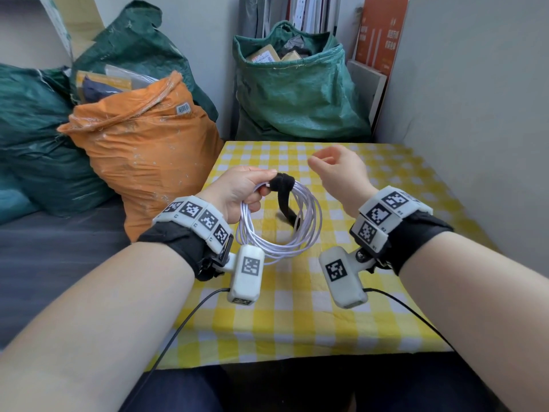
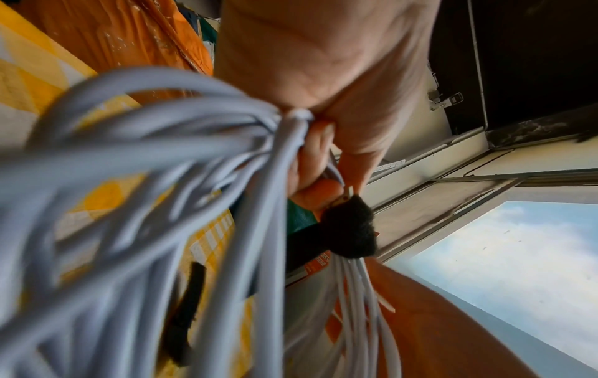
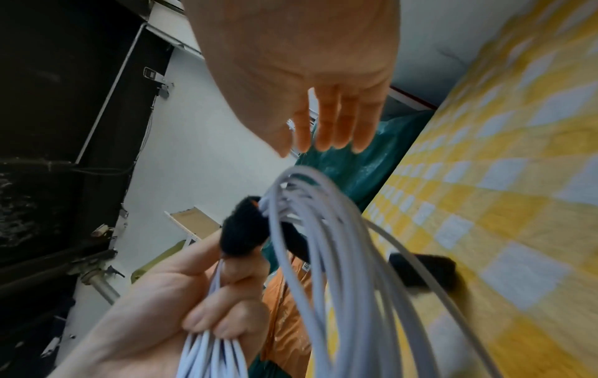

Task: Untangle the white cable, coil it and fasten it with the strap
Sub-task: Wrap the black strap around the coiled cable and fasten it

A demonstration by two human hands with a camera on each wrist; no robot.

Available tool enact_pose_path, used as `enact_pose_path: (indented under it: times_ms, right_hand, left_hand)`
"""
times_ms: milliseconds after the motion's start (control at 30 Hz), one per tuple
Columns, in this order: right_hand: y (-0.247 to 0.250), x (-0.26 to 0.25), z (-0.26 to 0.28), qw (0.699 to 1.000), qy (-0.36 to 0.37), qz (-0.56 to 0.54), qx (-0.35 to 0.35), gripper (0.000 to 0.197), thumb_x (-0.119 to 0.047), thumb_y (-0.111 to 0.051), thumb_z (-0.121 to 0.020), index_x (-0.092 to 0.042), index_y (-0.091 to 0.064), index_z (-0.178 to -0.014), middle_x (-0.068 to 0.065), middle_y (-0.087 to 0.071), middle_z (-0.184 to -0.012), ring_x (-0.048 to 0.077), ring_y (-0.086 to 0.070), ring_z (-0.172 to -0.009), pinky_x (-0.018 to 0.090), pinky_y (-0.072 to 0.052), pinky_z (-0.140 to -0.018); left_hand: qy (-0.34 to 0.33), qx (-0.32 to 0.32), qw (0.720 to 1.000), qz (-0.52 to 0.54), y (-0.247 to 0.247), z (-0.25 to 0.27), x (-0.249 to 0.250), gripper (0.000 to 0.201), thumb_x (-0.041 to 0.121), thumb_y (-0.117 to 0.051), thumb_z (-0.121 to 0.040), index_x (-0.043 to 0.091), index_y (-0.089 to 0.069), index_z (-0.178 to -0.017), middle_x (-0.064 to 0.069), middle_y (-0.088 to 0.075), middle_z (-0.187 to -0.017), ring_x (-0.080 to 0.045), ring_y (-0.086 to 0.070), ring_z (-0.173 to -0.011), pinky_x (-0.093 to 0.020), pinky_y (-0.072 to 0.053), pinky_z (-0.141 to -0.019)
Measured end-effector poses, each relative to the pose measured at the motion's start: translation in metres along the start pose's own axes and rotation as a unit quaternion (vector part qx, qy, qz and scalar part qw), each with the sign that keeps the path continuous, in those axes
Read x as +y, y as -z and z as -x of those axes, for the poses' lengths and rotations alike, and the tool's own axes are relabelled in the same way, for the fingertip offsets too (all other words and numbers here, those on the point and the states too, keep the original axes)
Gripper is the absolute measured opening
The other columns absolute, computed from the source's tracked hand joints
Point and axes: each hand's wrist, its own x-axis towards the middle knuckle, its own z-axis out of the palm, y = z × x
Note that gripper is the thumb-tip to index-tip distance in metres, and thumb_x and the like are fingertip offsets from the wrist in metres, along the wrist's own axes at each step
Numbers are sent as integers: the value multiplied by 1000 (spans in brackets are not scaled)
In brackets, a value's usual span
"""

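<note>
The white cable hangs as a round coil of several loops above the yellow checked table. My left hand grips the top of the coil, fingers curled round the strands. A black strap is wrapped round the coil beside my fingertips, and its loose tail dangles through the loop. My right hand hovers to the right of the strap, holding nothing, fingers relaxed.
An orange sack stands left of the table, green sacks behind it. A grey wall borders the table on the right. Boards and boxes lean at the back right.
</note>
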Motion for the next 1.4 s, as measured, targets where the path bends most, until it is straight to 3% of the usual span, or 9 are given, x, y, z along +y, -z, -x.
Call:
enact_pose_path:
  times_ms: [133, 267, 433, 633, 833, 933, 1167, 1300, 1400]
  right_hand:
    - [-7, -12, 11, 990, 44, 19, -130, 22, -36, -61, -86, -23, -62, -104, -5, -65, -89, 10, -58, -73, 27, -49, -67]
    - [-7, -13, 12, 972, 18, 13, -233, 45, -3, -60, -82, -18, -53, -124, 0, -60, -84, 12, -54, -69, 21, -44, -57]
    - [-5, -11, 13, 964, -1, -121, -236, 30, 1, -53, -86, -5, -58, -114, 7, -61, -74, 16, -55, -60, 26, -48, -58]
    - [-4, -11, 15, 953, -10, -155, -260, 33, -30, -53, -96, 1, -64, -101, 8, -62, -74, 11, -41, -52, 22, -37, -50]
    - [-3, -7, 8, 954, -43, -180, -234, 32, -28, -54, -95, 0, -69, -98, 8, -61, -70, 11, -37, -48, 21, -33, -46]
    - [1, -6, 5, 963, -58, -185, -187, 30, -27, -54, -95, -1, -68, -95, 10, -62, -72, 12, -38, -49, 22, -34, -48]
    - [2, -4, 5, 983, -51, -130, -122, 31, -31, -54, -94, -4, -69, -99, 3, -63, -67, 11, -37, -50, 23, -35, -50]
    - [-4, -3, 6, 984, -46, -144, -99, 28, -30, -55, -93, -5, -68, -99, 1, -61, -66, 14, -37, -51, 26, -35, -51]
    - [-6, -5, 6, 982, -33, -159, -92, 25, -28, -55, -93, -7, -68, -94, 2, -61, -67, 13, -38, -51, 27, -36, -53]
  left_hand:
    - [-14, 25, 999, 16, 1, -2, 2, 18, 17, -51, -95, 8, -57, -81, -2, -43, -50, -5, -23, -28, -17, -15, -36]
    - [-20, 29, 999, 25, 2, -1, 4, 16, 17, -51, -95, 8, -57, -83, -1, -44, -49, -5, -24, -29, -15, -16, -36]
    - [-27, -8, 1000, 11, 1, 2, 7, 21, 18, -49, -97, 9, -56, -79, -2, -43, -53, -5, -26, -30, -17, -17, -36]
    - [-40, -65, 994, -76, -2, 6, 11, 18, 21, -45, -99, 14, -59, -90, 2, -42, -56, -5, -29, -35, -17, -24, -38]
    - [-94, 20, 969, -230, -8, 9, 14, 7, 26, -50, -96, 19, -48, -99, -1, -52, -92, -13, -47, -78, -27, -40, -69]
    - [-156, 84, 938, -298, -7, 8, 17, 12, 26, -58, -91, 20, -52, -83, 2, -51, -82, -9, -47, -75, -23, -38, -65]
    - [-134, 40, 909, -394, -13, 11, 20, 21, 31, -67, -84, 12, -73, -87, -4, -70, -91, -16, -61, -90, -32, -47, -82]
    - [-98, 3, 889, -448, -25, 17, 23, 26, 29, -67, -81, 4, -74, -84, -8, -50, -61, -12, -44, -53, -23, -34, -50]
    - [-66, -29, 931, -358, -29, 18, 21, 17, 18, -65, -85, 1, -66, -85, -9, -55, -69, -7, -44, -40, -16, -34, -42]
